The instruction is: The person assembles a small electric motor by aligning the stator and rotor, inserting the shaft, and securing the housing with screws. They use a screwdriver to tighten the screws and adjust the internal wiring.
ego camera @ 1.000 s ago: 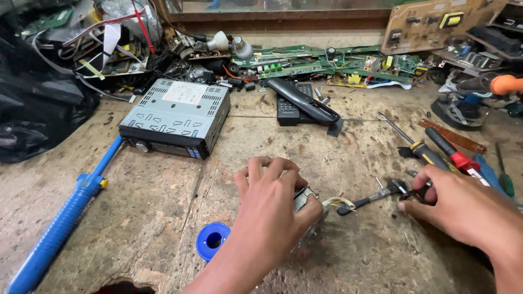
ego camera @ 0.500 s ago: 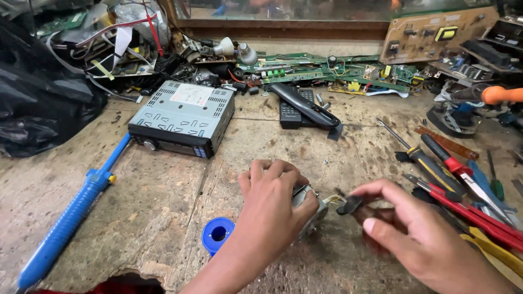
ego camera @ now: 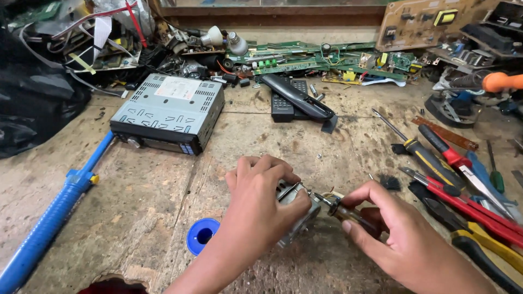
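Workbench of scratched, stained wood [ego camera: 163, 218] fills the view, and at 10 o'clock from the hands a grey metal car stereo unit with a vented top [ego camera: 169, 111] lies flat on it. At 9 o'clock, well apart from the hands, a long blue plastic desoldering pump [ego camera: 54, 215] lies diagonally. At 12 o'clock a black remote control [ego camera: 283, 100] rests under a dark curved plastic handle piece [ego camera: 298, 97], before a row of green circuit boards [ego camera: 305, 57]. At 3 o'clock several screwdrivers and pliers with red, black and yellow handles [ego camera: 463, 185] lie side by side. The left hand [ego camera: 261, 201] is closed from above around a small grey metal box component [ego camera: 298, 209], which sits on the bench at the centre, low in the view. The right hand [ego camera: 403, 239] grips a small screwdriver with a dark amber handle [ego camera: 348, 212], whose tip touches the component at its 2 o'clock corner. A small blue solder spool [ego camera: 200, 235] lies just beside the left wrist, at 8 o'clock.
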